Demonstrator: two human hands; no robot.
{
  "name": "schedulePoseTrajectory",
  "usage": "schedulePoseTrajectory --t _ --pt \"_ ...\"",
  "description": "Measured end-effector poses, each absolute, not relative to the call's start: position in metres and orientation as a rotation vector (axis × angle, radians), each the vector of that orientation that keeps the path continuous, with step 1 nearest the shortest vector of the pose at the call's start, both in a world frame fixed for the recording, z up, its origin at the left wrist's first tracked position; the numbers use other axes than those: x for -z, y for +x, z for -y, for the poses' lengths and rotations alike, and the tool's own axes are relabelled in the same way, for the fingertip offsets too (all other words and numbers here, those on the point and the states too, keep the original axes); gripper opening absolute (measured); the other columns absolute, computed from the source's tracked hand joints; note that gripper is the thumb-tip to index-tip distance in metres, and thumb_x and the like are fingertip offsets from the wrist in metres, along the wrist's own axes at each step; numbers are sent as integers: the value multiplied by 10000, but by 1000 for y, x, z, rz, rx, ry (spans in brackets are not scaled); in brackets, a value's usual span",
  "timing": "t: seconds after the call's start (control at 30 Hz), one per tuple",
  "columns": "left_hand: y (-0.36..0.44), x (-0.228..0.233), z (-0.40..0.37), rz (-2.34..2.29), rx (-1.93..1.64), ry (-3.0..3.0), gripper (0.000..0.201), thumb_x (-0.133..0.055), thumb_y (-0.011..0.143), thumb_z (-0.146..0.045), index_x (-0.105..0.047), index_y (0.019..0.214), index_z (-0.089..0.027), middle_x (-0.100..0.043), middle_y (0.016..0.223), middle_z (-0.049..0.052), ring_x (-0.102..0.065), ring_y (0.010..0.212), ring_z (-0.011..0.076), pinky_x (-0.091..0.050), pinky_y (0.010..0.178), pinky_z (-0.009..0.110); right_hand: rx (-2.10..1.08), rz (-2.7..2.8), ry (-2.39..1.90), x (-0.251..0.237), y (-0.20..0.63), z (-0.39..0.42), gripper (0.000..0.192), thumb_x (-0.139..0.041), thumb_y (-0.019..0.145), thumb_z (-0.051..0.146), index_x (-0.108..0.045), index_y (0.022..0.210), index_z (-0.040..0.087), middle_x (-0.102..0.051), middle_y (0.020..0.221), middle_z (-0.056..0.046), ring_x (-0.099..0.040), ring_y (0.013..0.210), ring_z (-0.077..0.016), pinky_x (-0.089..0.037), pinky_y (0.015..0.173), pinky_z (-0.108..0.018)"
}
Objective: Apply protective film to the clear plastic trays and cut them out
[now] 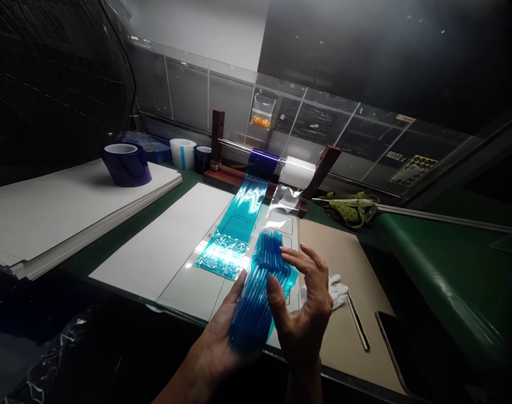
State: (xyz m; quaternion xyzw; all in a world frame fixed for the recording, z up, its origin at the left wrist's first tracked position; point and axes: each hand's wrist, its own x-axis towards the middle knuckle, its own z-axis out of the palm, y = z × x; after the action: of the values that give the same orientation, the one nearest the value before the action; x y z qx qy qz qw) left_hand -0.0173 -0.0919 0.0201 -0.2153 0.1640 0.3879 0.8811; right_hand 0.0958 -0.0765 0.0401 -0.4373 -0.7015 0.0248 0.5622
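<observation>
While left hand (217, 343) holds blue film (252, 306), right (304, 306) alongside.

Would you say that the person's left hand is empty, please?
No, the left hand holds a blue bundle, with its thumb against the bundle's side.
</observation>
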Motion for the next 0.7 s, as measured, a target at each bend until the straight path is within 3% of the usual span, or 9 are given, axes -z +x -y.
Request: schedulePoseTrajectory --t 0.27,0.47,0.7 --pt "-18 -6 92 -279 -768 -385 546 -467 916 -537 -665 852 -33 -694 669 108 -683 594 183 -551 610 240 -53 1664 -1037 -41 92 79 275 -613 825 363 -601 1052 208 -679 1075 -91 -507 1196 -335 -386 963 -630" --pt "-15 -4 95 -241 -750 -317 631 -534 854 -601 -627 1066 -14 -706 833 146 -701 739 226 -553 710 282 12 1652 -1041 -42 86 80 289 -669 796 342 -593 1037 203 -678 1044 -95 -538 1152 -340 -399 944 -624" --pt "-17 -9 98 -382 -774 -363 504 -504 906 -522 -652 1003 -50 -704 739 102 -683 652 190 -544 673 259 -28 1646 -1033 -39 86 76 238 -641 811 322 -599 1018 211 -680 1035 -88 -547 1142 -335 -417 929 -593"
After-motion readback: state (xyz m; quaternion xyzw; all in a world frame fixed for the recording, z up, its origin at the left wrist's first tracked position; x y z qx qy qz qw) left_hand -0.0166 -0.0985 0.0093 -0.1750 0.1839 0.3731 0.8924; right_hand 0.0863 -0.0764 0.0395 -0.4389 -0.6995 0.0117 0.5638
